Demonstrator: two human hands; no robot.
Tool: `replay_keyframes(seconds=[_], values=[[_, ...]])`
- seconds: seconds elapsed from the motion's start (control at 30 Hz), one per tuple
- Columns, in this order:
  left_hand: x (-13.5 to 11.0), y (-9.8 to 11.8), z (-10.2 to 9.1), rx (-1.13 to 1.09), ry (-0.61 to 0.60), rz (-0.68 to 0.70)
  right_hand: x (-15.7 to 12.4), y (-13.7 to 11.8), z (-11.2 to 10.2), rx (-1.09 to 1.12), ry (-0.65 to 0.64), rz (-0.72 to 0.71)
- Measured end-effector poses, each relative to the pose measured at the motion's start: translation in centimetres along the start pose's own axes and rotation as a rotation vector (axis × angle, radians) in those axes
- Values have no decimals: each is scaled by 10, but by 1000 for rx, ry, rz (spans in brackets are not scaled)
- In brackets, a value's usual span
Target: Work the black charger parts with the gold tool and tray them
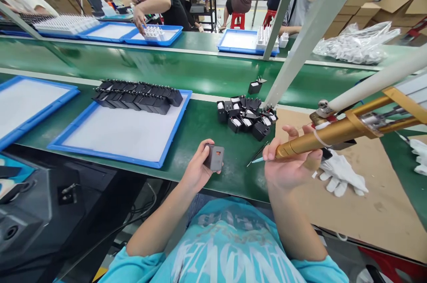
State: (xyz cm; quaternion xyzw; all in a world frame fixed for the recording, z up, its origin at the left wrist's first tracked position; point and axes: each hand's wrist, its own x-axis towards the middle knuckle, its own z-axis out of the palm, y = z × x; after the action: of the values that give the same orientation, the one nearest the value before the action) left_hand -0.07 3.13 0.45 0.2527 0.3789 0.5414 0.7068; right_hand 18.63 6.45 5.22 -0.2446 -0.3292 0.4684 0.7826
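Observation:
My left hand (199,168) grips a small black adapter housing (217,158), its flat face with a rectangular slot turned up. Further right, my right hand (288,165) is palm up with its fingers curled about a gold cylindrical tool (307,143); the tube hides part of the grip. From the tool's front end a thin light-blue tip (258,159) points left. Dark thin tweezers-like pieces (256,155) lie by that tip. Beyond the hands is a loose heap of black plug adapters (247,116), some showing white insides.
A blue-rimmed tray (159,165) at left bears rows of black adapters (133,96). Another tray (31,111) sits further left. White gloves (343,174) lie on brown cardboard (376,207). A slanting metal post (300,47) rises by the heap. A green conveyor (167,67) and co-workers are beyond.

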Motion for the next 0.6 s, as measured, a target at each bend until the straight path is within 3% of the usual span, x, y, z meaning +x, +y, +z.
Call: replay_keyframes(seconds=[0.1,0.17,0.3,0.37,0.47,0.53,0.6], values=[[3,-1,-2,61,36,-1,1,0,-2,-6,-2,-10],[7,0,-9,252,65,53,2,1,-5,-30,-5,-34],[20,1,-26,1108,123,378,2,3,-18,-130,48,-150],[30,-1,-30,1564,157,458,3,5,-29,-196,79,-194],[41,-6,-25,2033,190,364,8,5,-50,-345,136,-228],[42,-6,-16,2163,188,290,13,4,-64,-463,180,-244],[37,2,-7,2158,159,209,21,2,-79,-551,184,-231]])
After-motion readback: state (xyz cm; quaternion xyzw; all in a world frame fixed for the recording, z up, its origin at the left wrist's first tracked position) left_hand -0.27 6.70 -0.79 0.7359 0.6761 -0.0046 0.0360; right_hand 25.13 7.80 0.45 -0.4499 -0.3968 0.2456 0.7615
